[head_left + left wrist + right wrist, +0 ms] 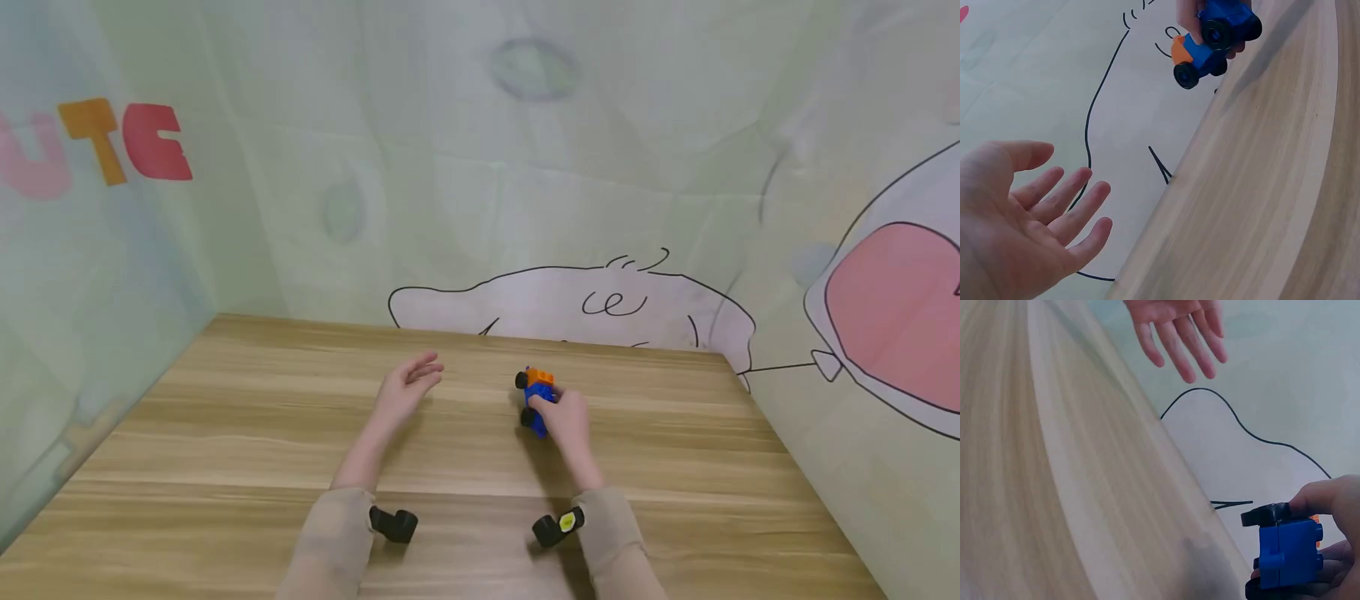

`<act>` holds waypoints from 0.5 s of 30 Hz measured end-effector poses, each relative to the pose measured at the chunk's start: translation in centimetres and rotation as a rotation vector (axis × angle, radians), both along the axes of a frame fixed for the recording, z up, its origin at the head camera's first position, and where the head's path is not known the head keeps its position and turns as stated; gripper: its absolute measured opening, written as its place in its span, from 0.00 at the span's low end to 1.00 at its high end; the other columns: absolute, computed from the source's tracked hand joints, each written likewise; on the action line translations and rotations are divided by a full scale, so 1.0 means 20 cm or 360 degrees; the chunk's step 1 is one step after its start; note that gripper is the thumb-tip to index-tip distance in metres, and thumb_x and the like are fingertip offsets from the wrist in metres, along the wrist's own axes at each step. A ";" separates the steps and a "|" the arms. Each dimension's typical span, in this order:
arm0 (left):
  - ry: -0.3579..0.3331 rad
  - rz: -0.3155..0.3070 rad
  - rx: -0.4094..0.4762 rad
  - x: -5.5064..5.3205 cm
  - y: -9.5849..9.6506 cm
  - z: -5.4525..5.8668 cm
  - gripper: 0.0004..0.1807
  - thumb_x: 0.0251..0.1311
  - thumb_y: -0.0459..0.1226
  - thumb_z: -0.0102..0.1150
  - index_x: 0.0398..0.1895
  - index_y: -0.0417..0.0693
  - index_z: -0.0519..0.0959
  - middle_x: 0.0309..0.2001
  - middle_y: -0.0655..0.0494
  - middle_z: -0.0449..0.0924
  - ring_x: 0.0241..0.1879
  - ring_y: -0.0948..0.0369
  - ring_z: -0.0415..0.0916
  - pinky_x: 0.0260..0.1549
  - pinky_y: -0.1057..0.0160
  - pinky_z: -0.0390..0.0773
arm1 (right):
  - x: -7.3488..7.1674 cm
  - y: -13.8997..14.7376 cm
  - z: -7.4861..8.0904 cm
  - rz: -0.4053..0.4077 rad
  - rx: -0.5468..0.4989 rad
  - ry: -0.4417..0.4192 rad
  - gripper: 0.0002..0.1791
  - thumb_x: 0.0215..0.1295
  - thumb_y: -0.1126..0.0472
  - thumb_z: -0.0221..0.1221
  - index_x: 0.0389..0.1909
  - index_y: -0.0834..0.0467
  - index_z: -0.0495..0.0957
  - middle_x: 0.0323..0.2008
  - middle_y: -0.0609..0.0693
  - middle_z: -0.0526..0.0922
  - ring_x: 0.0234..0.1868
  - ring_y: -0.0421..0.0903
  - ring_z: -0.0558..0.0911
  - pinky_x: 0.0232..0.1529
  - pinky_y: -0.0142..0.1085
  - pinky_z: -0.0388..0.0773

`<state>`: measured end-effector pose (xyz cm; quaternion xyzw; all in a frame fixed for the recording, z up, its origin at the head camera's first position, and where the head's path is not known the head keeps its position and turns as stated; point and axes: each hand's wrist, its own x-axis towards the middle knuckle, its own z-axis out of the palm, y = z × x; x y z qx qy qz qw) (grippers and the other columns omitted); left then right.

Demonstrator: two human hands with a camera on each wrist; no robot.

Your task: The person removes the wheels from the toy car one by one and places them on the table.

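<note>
A small toy car (538, 402) of blue and orange blocks with black wheels is held in my right hand (568, 418), above the wooden table. In the right wrist view the thumb of that hand lies by a black wheel, and the blue end of the toy car (1291, 553) faces the camera. To the left my left hand (403, 390) hovers over the table, fingers loosely extended, holding nothing. Its palm and spread fingers show in the left wrist view, apart from the toy car (1213, 40).
The wooden table (225, 467) reaches back to a cloth wall (450, 167) printed with cartoon outlines and letters. Another printed wall (862, 333) stands along the right side. A black wrist camera (393, 525) sits on each beige sleeve.
</note>
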<state>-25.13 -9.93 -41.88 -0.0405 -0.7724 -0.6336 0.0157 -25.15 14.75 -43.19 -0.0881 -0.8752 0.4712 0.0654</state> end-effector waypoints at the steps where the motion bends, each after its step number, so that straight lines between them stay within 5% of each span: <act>1: -0.0002 0.0003 0.0000 0.00 0.00 0.00 0.25 0.70 0.34 0.52 0.68 0.37 0.66 0.61 0.38 0.75 0.63 0.46 0.72 0.64 0.49 0.69 | 0.00 0.00 0.00 0.0007 -0.0041 0.0009 0.31 0.55 0.59 0.62 0.56 0.77 0.73 0.51 0.73 0.80 0.51 0.63 0.82 0.51 0.50 0.80; 15: 0.0030 0.0021 0.0043 0.01 0.05 0.02 0.22 0.68 0.35 0.55 0.63 0.35 0.71 0.58 0.38 0.78 0.59 0.45 0.75 0.61 0.50 0.72 | 0.01 -0.06 0.02 0.0243 -0.0519 -0.0093 0.33 0.63 0.56 0.59 0.64 0.72 0.68 0.60 0.70 0.75 0.59 0.63 0.77 0.62 0.51 0.72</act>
